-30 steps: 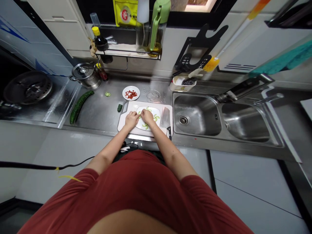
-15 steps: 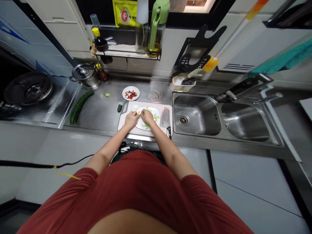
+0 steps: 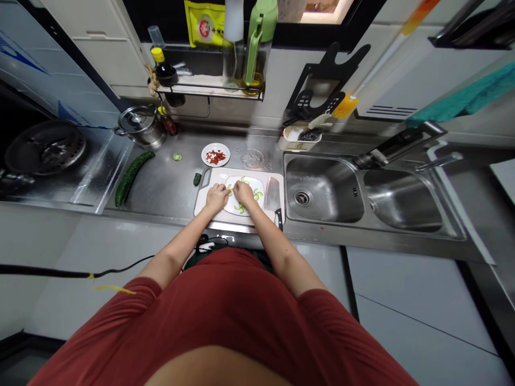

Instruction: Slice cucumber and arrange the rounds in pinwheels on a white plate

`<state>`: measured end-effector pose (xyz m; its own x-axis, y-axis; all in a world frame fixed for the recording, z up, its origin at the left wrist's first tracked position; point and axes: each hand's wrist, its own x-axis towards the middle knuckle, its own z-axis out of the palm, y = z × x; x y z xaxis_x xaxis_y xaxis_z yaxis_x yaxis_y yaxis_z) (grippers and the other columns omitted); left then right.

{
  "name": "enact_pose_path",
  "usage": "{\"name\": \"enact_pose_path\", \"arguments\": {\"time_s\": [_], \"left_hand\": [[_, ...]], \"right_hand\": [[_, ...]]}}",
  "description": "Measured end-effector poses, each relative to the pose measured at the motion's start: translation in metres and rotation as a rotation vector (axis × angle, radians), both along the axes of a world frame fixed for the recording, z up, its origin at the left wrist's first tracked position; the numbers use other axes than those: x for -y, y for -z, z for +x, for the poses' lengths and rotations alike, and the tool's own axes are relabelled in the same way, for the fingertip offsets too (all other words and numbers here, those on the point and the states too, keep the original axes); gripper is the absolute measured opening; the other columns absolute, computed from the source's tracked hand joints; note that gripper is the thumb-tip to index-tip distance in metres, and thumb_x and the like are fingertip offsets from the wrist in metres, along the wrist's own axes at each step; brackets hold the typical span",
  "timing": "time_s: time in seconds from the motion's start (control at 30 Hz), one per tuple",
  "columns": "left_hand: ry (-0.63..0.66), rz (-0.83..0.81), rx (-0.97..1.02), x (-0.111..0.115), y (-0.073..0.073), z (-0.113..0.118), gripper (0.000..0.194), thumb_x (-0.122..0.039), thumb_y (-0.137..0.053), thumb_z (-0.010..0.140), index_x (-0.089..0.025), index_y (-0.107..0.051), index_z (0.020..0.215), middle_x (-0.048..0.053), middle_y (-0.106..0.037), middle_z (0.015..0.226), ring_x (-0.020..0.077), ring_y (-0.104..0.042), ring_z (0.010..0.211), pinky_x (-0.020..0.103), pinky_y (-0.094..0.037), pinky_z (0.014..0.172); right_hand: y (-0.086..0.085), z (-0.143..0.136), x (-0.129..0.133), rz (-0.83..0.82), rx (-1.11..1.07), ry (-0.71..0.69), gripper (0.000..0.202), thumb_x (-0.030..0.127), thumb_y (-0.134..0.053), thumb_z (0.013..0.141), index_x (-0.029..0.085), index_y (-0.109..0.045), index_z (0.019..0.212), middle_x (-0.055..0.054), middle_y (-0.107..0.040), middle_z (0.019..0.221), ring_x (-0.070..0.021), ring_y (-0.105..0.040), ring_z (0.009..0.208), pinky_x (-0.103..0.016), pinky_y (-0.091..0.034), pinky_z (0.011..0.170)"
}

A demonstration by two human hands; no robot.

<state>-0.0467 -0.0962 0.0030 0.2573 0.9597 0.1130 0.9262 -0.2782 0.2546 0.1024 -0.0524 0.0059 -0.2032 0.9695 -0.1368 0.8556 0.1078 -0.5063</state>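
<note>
White is the plate [image 3: 232, 207] under my fingers, the green-rimmed slices [image 3: 256, 196] spaced out on it. From my head view, my left hand [image 3: 217, 197] bends in at the plate's left edge and my right hand [image 3: 243, 192] curls above it; I can't tell whether either pinches a slice. A dragging fingertip could skew the slices. Right of the plate lies the knife [image 3: 272, 193]; a careless sweep of my right forearm could knock its handle.
</note>
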Motion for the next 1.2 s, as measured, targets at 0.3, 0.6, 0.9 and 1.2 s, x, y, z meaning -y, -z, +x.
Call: {"name": "enact_pose_path", "arguments": {"time_s": [0.3, 0.6, 0.9, 1.2], "left_hand": [[-0.070, 0.055, 0.107, 0.002, -0.001, -0.005, 0.030, -0.016, -0.048, 0.085, -0.026, -0.069, 0.104, 0.007, -0.060, 0.102, 0.0235, -0.048, 0.098, 0.036, -0.041, 0.084], [0.012, 0.062, 0.011, 0.000, 0.006, -0.003, 0.027, -0.021, -0.049, 0.086, -0.029, -0.071, 0.099, 0.008, -0.058, 0.103, 0.0240, -0.045, 0.099, 0.036, -0.040, 0.078], [-0.022, 0.019, 0.035, -0.004, -0.002, 0.001, 0.026, -0.020, -0.049, 0.085, -0.027, -0.072, 0.095, 0.008, -0.057, 0.101, 0.0235, -0.046, 0.099, 0.036, -0.042, 0.081], [-0.085, -0.023, 0.108, -0.009, -0.008, 0.006, 0.024, -0.017, -0.051, 0.081, -0.024, -0.073, 0.088, 0.009, -0.058, 0.099, 0.0250, -0.049, 0.099, 0.038, -0.043, 0.085]], "right_hand": [[0.009, 0.012, 0.005, 0.044, -0.017, 0.067, 0.020, 0.023, -0.047, 0.086, 0.019, -0.064, 0.095, -0.005, -0.068, 0.091, -0.0188, -0.059, 0.082, -0.024, -0.038, 0.068], [0.000, 0.006, 0.011, -0.003, 0.095, 0.022, 0.019, 0.028, -0.048, 0.089, 0.020, -0.063, 0.098, -0.008, -0.067, 0.097, -0.0201, -0.059, 0.088, -0.026, -0.041, 0.071], [-0.007, 0.001, 0.010, -0.034, 0.180, -0.019, 0.023, 0.023, -0.043, 0.091, 0.020, -0.063, 0.101, -0.009, -0.066, 0.099, -0.0204, -0.060, 0.092, -0.027, -0.041, 0.076], [-0.008, 0.006, 0.023, 0.076, 0.020, 0.022, 0.023, 0.024, -0.043, 0.091, 0.019, -0.063, 0.099, -0.008, -0.066, 0.097, -0.0203, -0.057, 0.089, -0.026, -0.039, 0.074]]}}
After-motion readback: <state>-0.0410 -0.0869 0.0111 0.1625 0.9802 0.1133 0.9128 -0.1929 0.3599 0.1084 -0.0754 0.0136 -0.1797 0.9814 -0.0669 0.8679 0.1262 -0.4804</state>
